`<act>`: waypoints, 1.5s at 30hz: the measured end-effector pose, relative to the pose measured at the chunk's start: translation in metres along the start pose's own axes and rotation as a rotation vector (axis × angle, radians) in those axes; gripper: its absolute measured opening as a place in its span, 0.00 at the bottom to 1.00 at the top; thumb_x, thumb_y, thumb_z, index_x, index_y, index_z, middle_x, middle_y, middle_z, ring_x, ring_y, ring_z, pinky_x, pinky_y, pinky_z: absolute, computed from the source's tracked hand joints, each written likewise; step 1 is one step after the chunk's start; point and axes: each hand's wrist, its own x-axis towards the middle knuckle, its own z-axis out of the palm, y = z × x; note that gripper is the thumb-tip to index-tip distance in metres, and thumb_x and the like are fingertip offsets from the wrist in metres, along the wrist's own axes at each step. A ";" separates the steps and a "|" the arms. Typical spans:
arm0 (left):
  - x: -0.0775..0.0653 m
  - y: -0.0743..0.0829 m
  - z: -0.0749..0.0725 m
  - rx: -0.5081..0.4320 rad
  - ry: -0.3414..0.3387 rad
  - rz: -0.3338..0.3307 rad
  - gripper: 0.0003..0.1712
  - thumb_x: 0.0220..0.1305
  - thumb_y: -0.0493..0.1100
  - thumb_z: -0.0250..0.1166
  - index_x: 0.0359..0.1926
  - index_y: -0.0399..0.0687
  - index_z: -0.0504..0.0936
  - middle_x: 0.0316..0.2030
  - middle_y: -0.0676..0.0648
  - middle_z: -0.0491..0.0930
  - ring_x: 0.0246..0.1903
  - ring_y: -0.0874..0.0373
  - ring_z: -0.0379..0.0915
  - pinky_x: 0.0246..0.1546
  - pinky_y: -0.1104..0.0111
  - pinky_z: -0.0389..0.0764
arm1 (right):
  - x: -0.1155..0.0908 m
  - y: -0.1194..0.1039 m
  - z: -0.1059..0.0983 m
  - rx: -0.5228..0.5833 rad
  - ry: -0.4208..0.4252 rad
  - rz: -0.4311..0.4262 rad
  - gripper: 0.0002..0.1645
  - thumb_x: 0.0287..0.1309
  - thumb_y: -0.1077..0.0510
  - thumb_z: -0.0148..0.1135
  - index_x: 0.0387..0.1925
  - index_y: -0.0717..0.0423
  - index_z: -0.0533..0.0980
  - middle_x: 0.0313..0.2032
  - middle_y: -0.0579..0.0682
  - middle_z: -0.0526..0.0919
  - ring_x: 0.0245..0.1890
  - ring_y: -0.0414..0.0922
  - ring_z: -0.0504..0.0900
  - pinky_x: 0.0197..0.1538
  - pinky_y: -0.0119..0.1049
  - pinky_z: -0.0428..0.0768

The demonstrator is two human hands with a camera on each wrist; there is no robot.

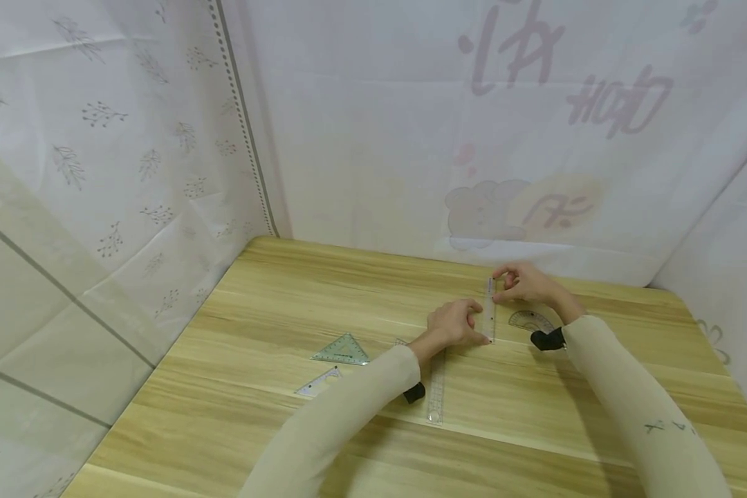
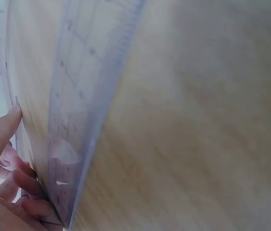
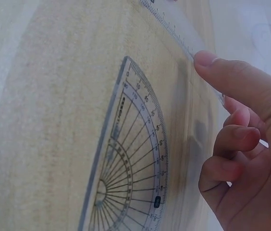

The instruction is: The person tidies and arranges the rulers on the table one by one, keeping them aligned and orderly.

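A short clear ruler (image 1: 490,312) stands lengthwise between the two hands in the head view. My left hand (image 1: 456,323) holds its near end, the thumb at the corner and the other fingers curled. At the far end, my right hand (image 1: 526,285) grips it between thumb and index finger; the right wrist view shows that thumb (image 3: 241,79) on the ruler's edge (image 3: 174,33). A clear protractor (image 1: 531,320) lies beneath the right wrist. Below the left hand lies a longer clear ruler (image 1: 436,398), seen close in the left wrist view (image 2: 85,91).
Left of the left forearm lie a green-tinted set square (image 1: 342,350) and a clear set square (image 1: 321,380), the latter partly behind the sleeve. Another clear piece (image 1: 401,342) is mostly covered by the left wrist. Printed curtains (image 1: 361,138) enclose the wooden table (image 1: 286,290).
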 end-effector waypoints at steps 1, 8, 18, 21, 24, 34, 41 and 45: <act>0.000 0.000 0.000 0.000 -0.001 -0.001 0.39 0.52 0.57 0.81 0.65 0.60 0.79 0.26 0.63 0.75 0.26 0.66 0.69 0.30 0.69 0.67 | 0.000 0.000 0.000 0.000 0.002 0.007 0.30 0.55 0.64 0.76 0.56 0.73 0.74 0.30 0.54 0.72 0.32 0.48 0.69 0.34 0.37 0.69; 0.001 0.001 -0.002 -0.022 -0.004 -0.016 0.40 0.49 0.56 0.83 0.63 0.58 0.80 0.28 0.64 0.75 0.28 0.66 0.70 0.32 0.70 0.68 | 0.001 -0.002 0.001 0.004 0.000 0.033 0.32 0.56 0.62 0.77 0.57 0.72 0.74 0.32 0.56 0.72 0.33 0.50 0.69 0.35 0.38 0.69; 0.003 0.003 -0.005 -0.051 -0.044 -0.038 0.34 0.48 0.53 0.84 0.57 0.54 0.83 0.36 0.63 0.78 0.37 0.66 0.75 0.43 0.65 0.73 | 0.001 -0.005 0.004 0.029 0.015 0.026 0.32 0.56 0.63 0.77 0.57 0.72 0.73 0.36 0.63 0.71 0.35 0.51 0.69 0.35 0.37 0.69; 0.002 0.003 -0.008 -0.047 -0.065 -0.031 0.33 0.48 0.52 0.84 0.56 0.53 0.83 0.39 0.62 0.80 0.41 0.64 0.77 0.45 0.65 0.74 | 0.002 -0.004 0.005 0.024 0.021 0.021 0.32 0.55 0.63 0.77 0.56 0.74 0.73 0.36 0.64 0.71 0.34 0.50 0.70 0.33 0.36 0.69; 0.002 0.004 -0.009 -0.050 -0.087 -0.028 0.32 0.48 0.52 0.84 0.55 0.54 0.84 0.40 0.60 0.81 0.43 0.63 0.77 0.46 0.64 0.74 | 0.002 -0.003 0.005 0.023 0.025 0.027 0.31 0.55 0.64 0.77 0.56 0.75 0.73 0.36 0.63 0.71 0.33 0.50 0.70 0.33 0.36 0.70; 0.005 0.003 -0.013 -0.067 -0.110 -0.040 0.27 0.47 0.49 0.85 0.50 0.54 0.87 0.37 0.61 0.79 0.37 0.65 0.74 0.41 0.68 0.74 | 0.002 0.000 0.004 0.079 0.045 0.032 0.32 0.58 0.62 0.76 0.57 0.75 0.72 0.40 0.62 0.69 0.35 0.51 0.69 0.33 0.36 0.70; 0.005 0.001 -0.015 -0.115 -0.122 -0.022 0.23 0.49 0.46 0.84 0.47 0.52 0.86 0.35 0.60 0.77 0.35 0.65 0.73 0.39 0.71 0.74 | -0.005 -0.003 0.001 0.063 0.050 0.059 0.29 0.63 0.58 0.72 0.58 0.73 0.74 0.43 0.61 0.73 0.42 0.52 0.71 0.42 0.40 0.73; 0.005 0.000 -0.017 -0.143 -0.134 -0.009 0.22 0.50 0.44 0.84 0.46 0.51 0.86 0.32 0.58 0.76 0.32 0.65 0.70 0.36 0.72 0.73 | -0.007 -0.002 -0.002 0.083 0.045 0.057 0.21 0.66 0.59 0.69 0.51 0.73 0.78 0.39 0.59 0.76 0.39 0.50 0.72 0.40 0.38 0.73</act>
